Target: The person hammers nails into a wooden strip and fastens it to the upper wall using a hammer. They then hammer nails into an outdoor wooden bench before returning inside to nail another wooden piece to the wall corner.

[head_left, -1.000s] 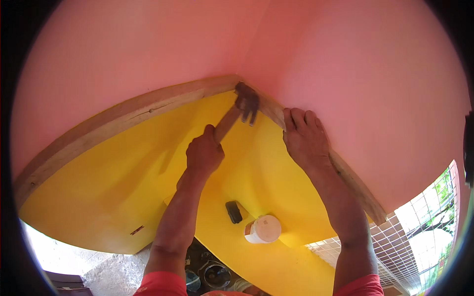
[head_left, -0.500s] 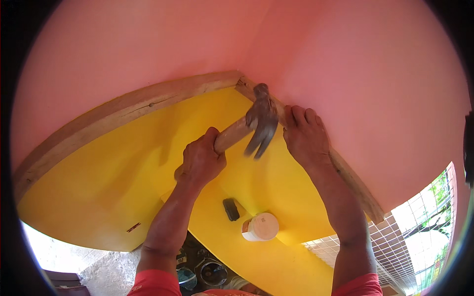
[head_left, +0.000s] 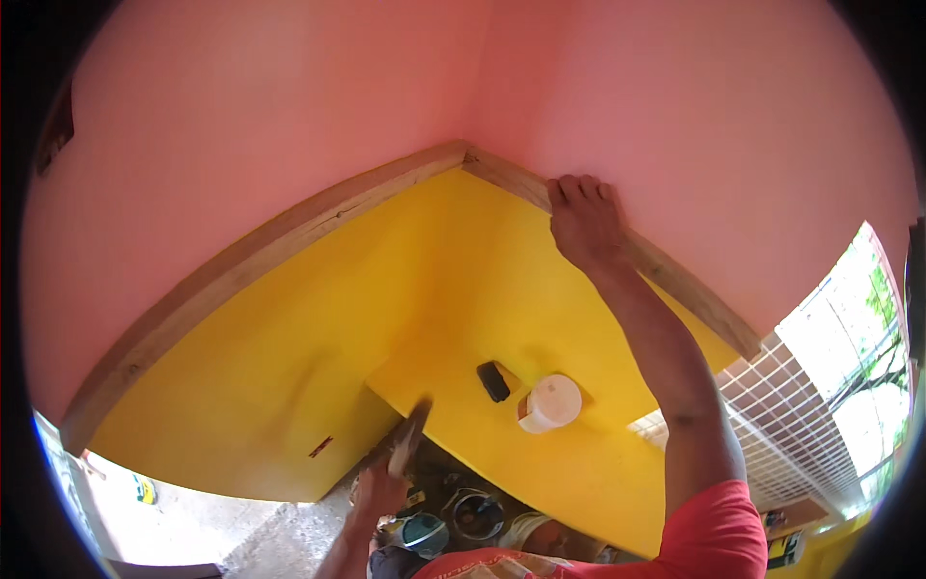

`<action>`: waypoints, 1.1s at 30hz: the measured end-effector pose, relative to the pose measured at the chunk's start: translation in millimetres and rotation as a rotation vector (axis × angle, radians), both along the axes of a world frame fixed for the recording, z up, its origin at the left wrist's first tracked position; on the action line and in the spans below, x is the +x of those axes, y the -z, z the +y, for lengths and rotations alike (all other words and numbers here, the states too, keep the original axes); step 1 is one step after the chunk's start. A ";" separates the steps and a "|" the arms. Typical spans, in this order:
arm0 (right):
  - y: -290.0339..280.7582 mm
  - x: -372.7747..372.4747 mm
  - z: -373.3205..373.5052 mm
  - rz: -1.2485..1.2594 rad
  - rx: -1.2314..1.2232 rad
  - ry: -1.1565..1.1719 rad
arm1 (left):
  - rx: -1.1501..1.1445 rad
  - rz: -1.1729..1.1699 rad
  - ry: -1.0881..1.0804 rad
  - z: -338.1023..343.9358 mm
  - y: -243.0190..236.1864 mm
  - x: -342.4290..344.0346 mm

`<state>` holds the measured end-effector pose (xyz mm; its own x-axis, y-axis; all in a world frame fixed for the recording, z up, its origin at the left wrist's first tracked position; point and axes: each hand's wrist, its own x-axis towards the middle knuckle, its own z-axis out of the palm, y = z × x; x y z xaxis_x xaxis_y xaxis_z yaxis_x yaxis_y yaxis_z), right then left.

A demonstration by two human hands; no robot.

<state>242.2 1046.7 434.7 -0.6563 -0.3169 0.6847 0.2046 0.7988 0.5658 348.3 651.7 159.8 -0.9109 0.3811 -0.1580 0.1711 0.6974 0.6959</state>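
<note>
My right hand [head_left: 588, 230] is closed over the top of a wooden strip [head_left: 694, 294] fixed or held along the right wall, its fingers hooked on the upper edge. A second wooden strip [head_left: 270, 241] runs along the left wall, and the two meet at the corner. Low down, near my body, my left hand [head_left: 380, 494] is closed around the handle of a hammer [head_left: 411, 439]. The hammer is smeared by motion, its head pointing up and away from me.
Pink walls [head_left: 338, 87] rise above the strips, yellow panels [head_left: 289, 386] below. A white tub [head_left: 552, 403] and a small black object [head_left: 494, 382] stand on a yellow ledge [head_left: 588, 473]. Several buckets [head_left: 477, 513] sit below. White wire mesh [head_left: 781, 425] covers an opening at right.
My left hand has dropped with the hammer from beside the right strip to low near my body. The right hand still grips the strip. The view has shifted somewhat.
</note>
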 end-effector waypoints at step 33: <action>33.5 51.1 -22.1 0.284 -0.348 0.257 | -0.501 -0.281 0.474 -314.0 152.3 45.5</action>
